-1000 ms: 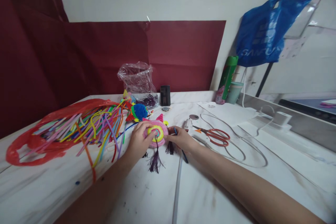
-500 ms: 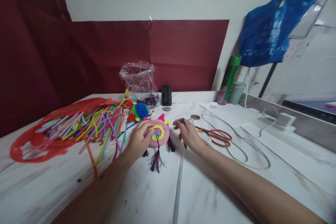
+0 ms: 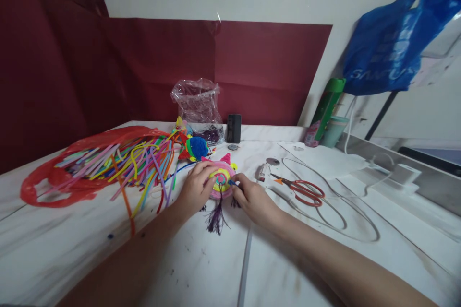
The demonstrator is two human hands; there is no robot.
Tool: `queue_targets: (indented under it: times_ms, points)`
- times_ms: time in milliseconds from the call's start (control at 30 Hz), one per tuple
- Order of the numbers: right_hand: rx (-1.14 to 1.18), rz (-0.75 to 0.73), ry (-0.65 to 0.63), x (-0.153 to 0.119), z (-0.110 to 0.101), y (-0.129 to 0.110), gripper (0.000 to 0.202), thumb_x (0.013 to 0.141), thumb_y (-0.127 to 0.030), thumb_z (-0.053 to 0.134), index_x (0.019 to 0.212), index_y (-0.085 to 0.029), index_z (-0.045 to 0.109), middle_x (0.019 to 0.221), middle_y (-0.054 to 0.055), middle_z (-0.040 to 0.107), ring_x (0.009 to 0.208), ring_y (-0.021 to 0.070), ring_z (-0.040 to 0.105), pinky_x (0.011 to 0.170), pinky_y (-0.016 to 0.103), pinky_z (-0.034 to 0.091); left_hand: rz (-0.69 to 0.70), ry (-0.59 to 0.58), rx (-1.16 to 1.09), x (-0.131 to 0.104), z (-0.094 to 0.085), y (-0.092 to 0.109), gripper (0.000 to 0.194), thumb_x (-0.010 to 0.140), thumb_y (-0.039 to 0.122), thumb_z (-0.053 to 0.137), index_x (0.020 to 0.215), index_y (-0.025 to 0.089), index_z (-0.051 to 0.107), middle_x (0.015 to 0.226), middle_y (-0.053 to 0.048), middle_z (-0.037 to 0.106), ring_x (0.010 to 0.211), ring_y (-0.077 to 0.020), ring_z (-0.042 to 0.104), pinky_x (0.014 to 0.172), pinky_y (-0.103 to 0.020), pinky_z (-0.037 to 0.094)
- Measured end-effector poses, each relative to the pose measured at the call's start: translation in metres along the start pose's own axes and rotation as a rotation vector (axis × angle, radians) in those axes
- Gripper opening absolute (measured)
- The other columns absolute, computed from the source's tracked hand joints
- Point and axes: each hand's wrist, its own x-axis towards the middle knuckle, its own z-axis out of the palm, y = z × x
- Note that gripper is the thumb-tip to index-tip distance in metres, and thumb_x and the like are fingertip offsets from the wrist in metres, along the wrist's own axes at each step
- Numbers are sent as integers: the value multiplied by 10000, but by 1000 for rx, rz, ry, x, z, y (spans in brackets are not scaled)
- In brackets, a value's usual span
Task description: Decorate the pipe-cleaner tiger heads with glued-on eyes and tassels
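Observation:
A round pink and yellow pipe-cleaner ornament (image 3: 221,177) with dark purple tassels (image 3: 215,218) lies on the white marble table (image 3: 201,268). My left hand (image 3: 194,189) grips its left edge. My right hand (image 3: 252,199) pinches a short blue pipe cleaner (image 3: 233,183) whose tip touches the ornament's centre. Both forearms reach in from the bottom edge.
A red bag of several coloured pipe cleaners (image 3: 108,165) spreads at the left. A blue and green fuzzy figure (image 3: 196,147), a clear plastic bag (image 3: 196,103) and a black box (image 3: 234,128) stand behind. Red-handled scissors (image 3: 300,188), a glue gun (image 3: 264,171) and white cables (image 3: 345,216) lie at the right.
My right hand went out to the right away from the ornament, then came back to it with the blue pipe cleaner. The camera view shifted slightly.

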Motion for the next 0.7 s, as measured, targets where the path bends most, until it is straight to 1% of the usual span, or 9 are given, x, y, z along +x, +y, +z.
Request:
queue_targets:
  times_ms: [100,133,267,333,433,500,567,700]
  points:
    - [-34,-2,44,-1,4,0,34,857,-211,422,870,-205,452,682,20,608,597,159,552,573,239,380,3,-11,22,-1,4,0,272,895,206,435,1089,198,624,1222,-101,594,1156,-216,544,993,-382,442]
    - [-28,-17,50,-1,6,1,29,857,-215,429,831,-209,442,676,21,610,587,157,549,569,238,380,9,-18,24,-1,6,1,279,894,197,432,1098,198,623,1245,-101,591,1175,-220,535,1004,-391,433]
    - [39,-50,59,1,11,6,127,859,-228,460,738,-221,422,590,-4,586,513,139,529,541,235,378,23,-32,12,0,8,3,290,882,186,446,1110,205,624,1240,-95,614,1174,-228,542,1014,-422,425]
    - [95,-19,51,3,12,7,153,847,-227,482,709,-223,417,558,-21,565,470,125,512,509,228,371,22,-40,-1,2,7,4,286,885,194,453,1113,205,624,1218,-94,628,1163,-226,548,1009,-423,428]
    - [263,80,2,5,12,8,197,843,-264,500,678,-228,400,494,-63,506,373,95,455,429,208,344,24,-53,-20,4,3,4,277,892,211,458,1113,202,626,1195,-98,637,1150,-225,553,998,-420,432]
    - [345,109,-6,6,11,8,205,849,-291,496,680,-232,395,457,-85,471,339,89,429,403,202,333,22,-47,-27,4,2,5,275,890,208,461,1109,206,627,1187,-98,639,1142,-226,554,988,-419,437]
    - [331,90,19,7,11,9,200,847,-292,501,686,-232,400,449,-87,471,353,94,443,420,205,347,19,-46,-34,4,2,5,278,884,197,466,1111,210,625,1182,-95,640,1138,-225,556,985,-417,440]
    - [217,33,76,7,10,10,173,836,-257,510,689,-227,423,472,-68,497,412,110,479,471,220,368,20,-50,-38,5,3,6,276,886,195,462,1115,196,616,1189,-97,635,1149,-221,548,1005,-410,425]
